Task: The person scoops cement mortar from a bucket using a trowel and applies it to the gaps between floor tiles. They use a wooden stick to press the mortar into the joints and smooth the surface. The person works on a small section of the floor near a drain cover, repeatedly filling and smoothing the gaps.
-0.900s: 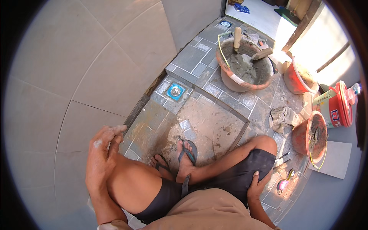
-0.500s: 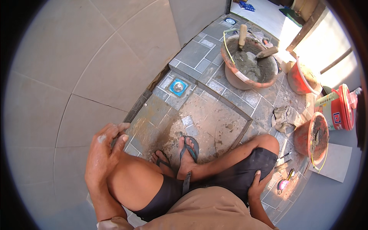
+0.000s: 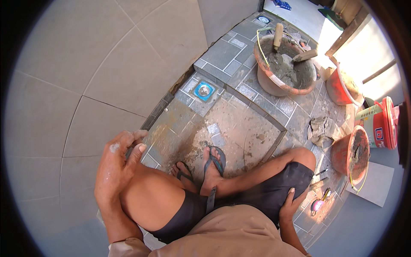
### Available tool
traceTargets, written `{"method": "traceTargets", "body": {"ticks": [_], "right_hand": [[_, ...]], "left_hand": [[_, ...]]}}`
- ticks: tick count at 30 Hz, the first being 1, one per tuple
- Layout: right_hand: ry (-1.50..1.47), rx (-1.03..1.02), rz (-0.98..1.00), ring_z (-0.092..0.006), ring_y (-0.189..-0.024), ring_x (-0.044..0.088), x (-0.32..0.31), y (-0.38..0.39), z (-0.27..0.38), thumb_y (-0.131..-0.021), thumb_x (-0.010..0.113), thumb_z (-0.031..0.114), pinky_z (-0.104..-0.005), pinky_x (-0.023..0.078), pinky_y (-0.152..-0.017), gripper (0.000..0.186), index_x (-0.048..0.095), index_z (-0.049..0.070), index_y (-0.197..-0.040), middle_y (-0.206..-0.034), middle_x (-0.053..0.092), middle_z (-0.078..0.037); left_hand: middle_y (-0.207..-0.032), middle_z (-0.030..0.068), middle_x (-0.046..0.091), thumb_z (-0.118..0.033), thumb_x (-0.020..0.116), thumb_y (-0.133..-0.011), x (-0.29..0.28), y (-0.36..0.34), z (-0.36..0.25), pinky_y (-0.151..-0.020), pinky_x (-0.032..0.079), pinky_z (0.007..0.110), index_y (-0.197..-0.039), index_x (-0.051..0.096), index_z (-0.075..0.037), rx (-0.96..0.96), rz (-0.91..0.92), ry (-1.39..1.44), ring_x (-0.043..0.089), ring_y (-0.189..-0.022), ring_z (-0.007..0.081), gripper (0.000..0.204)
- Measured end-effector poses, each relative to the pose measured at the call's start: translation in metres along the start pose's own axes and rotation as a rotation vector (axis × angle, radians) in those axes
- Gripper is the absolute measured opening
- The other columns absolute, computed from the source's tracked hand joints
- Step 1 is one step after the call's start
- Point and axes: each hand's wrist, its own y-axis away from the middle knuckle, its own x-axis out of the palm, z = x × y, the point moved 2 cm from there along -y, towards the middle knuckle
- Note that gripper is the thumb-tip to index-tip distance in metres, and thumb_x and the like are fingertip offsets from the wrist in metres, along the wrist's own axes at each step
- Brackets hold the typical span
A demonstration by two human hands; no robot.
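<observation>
My left hand (image 3: 117, 167), marked with pale residue, rests by my left knee, fingers loosely bent, thumb apart, nothing visible in them. My right hand (image 3: 290, 205) grips my right thigh in dark shorts (image 3: 269, 192), some fingers hidden. Beside that hand lie a pink tape measure (image 3: 317, 205) and a wooden-handled tool (image 3: 317, 184). My sandalled feet (image 3: 212, 167) rest on the dirty lower tiled floor (image 3: 233, 120). A blue-framed drain (image 3: 204, 91) is set in it. A large bucket (image 3: 269, 77) of wet grey mortar holds two wooden-handled tools (image 3: 278, 36) on the raised tiling.
A tiled wall (image 3: 64, 107) rises at left. At right stand two reddish buckets (image 3: 338, 152) (image 3: 338, 90) and a lidded red-and-white pail (image 3: 374, 124). A crumpled sack (image 3: 321, 128) and a loose square tile (image 3: 376, 184) lie nearby. A bright doorway (image 3: 295, 17) is at top right.
My head view has shifted slightly, so the buckets and drain appear higher and farther right. My left hand sits a little higher in the frame; both hands keep much the same pose.
</observation>
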Motion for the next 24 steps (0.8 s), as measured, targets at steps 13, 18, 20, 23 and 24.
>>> {"method": "traceTargets", "body": {"ticks": [13, 18, 20, 23, 24], "right_hand": [[0.006, 0.011, -0.005, -0.0443, -0.153, 0.03, 0.0, 0.002, -0.004, -0.109, 0.056, 0.03, -0.0507, 0.02, -0.127, 0.076, 0.021, -0.01, -0.163, -0.163, 0.029, -0.032], [0.413, 0.009, 0.021, -0.0467, -0.144, 0.038, -0.019, -0.03, 0.032, -0.107, 0.059, 0.028, -0.0543, 0.027, -0.123, 0.072, 0.027, -0.005, -0.163, -0.157, 0.034, -0.033], [0.552, -0.208, -0.107, -0.0466, -0.141, 0.041, -0.032, -0.08, 0.082, -0.105, 0.062, 0.024, -0.0549, 0.03, -0.12, 0.069, 0.032, -0.002, -0.162, -0.154, 0.038, -0.033], [0.43, -0.596, -0.224, -0.0421, -0.129, 0.051, -0.036, -0.173, 0.144, -0.097, 0.071, 0.013, -0.0527, 0.039, -0.111, 0.049, 0.059, 0.003, -0.143, -0.137, 0.057, -0.022], [0.455, -0.687, -0.227, -0.0412, -0.125, 0.054, -0.03, -0.205, 0.163, -0.094, 0.073, 0.01, -0.052, 0.041, -0.107, 0.042, 0.067, 0.004, -0.135, -0.129, 0.063, -0.018]], "left_hand": [[-0.09, 0.0137, 0.064, -0.006, 0.071, -0.093, 0.001, 0.002, -0.006, -0.083, 0.052, 0.037, -0.121, 0.071, 0.005, -0.002, -0.027, 0.013, 0.062, -0.085, 0.0253, 0.029], [-0.094, 0.0157, 0.065, -0.003, 0.07, -0.093, 0.0, 0.004, -0.006, -0.084, 0.053, 0.037, -0.12, 0.071, 0.005, -0.021, 0.003, 0.013, 0.064, -0.087, 0.0275, 0.028], [-0.094, 0.0164, 0.066, -0.003, 0.07, -0.092, -0.001, 0.002, -0.007, -0.084, 0.053, 0.038, -0.119, 0.071, 0.005, -0.035, 0.017, -0.011, 0.064, -0.087, 0.0287, 0.028], [-0.091, 0.0145, 0.065, -0.006, 0.074, -0.089, 0.004, -0.006, -0.009, -0.084, 0.052, 0.038, -0.118, 0.071, 0.006, -0.07, -0.008, -0.021, 0.063, -0.084, 0.0264, 0.032], [-0.091, 0.0152, 0.066, -0.006, 0.074, -0.089, 0.004, -0.008, -0.007, -0.084, 0.053, 0.039, -0.118, 0.071, 0.006, -0.055, -0.007, -0.06, 0.064, -0.085, 0.0279, 0.031]]}}
